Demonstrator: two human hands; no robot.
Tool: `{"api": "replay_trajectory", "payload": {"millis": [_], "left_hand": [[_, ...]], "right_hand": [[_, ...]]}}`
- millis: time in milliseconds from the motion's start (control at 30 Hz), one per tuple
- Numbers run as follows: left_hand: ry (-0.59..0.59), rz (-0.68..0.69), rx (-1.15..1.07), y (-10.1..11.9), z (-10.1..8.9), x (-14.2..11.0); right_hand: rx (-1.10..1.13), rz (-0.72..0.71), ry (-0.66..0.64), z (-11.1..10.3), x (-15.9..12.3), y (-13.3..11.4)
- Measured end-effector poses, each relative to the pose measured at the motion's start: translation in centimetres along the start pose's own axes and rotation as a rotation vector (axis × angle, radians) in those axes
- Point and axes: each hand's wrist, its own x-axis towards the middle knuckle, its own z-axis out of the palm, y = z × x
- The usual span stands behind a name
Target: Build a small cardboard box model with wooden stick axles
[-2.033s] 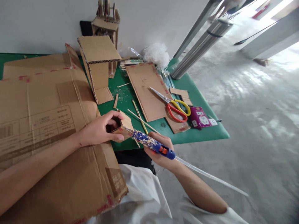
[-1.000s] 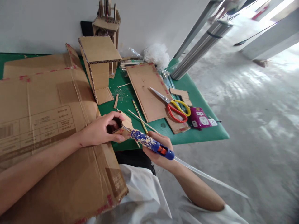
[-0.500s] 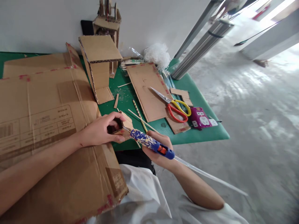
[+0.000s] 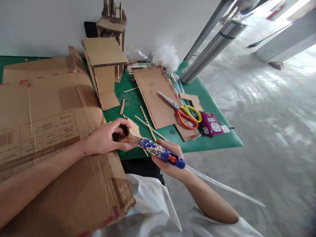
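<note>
My left hand (image 4: 112, 135) is closed around a small folded cardboard piece (image 4: 133, 129), with the thumb below and fingers above and inside it. In my right hand (image 4: 170, 156) is a blue hot glue gun (image 4: 155, 148), its body spotted with pale flecks. The gun's metal nozzle meets the edge of the cardboard piece; whether it touches is hard to make out. A long clear glue stick (image 4: 222, 185) trails from the gun's rear. A thin wooden stick (image 4: 149, 126) and a patterned pencil-like stick (image 4: 147, 123) lie just beyond my hands.
A large cardboard sheet (image 4: 49, 131) covers the left side of the green table (image 4: 212, 98). Behind stands an open cardboard box frame (image 4: 105, 52). Scissors (image 4: 182, 110) rest on a flat cardboard panel (image 4: 153, 95). A purple packet (image 4: 211, 124) lies near the right edge, beside a metal post (image 4: 214, 52).
The glue gun has shifted very slightly right, away from the left hand, its nozzle still at the cardboard piece's edge. Both hands keep their holds.
</note>
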Motion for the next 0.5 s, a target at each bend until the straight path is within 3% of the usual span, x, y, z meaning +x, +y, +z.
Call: {"api": "replay_trajectory", "payload": {"millis": [500], "left_hand": [[-0.012, 0.007, -0.034, 0.07, 0.0, 0.01]], "right_hand": [[0.009, -0.003, -0.01, 0.02, 0.03, -0.04]]}}
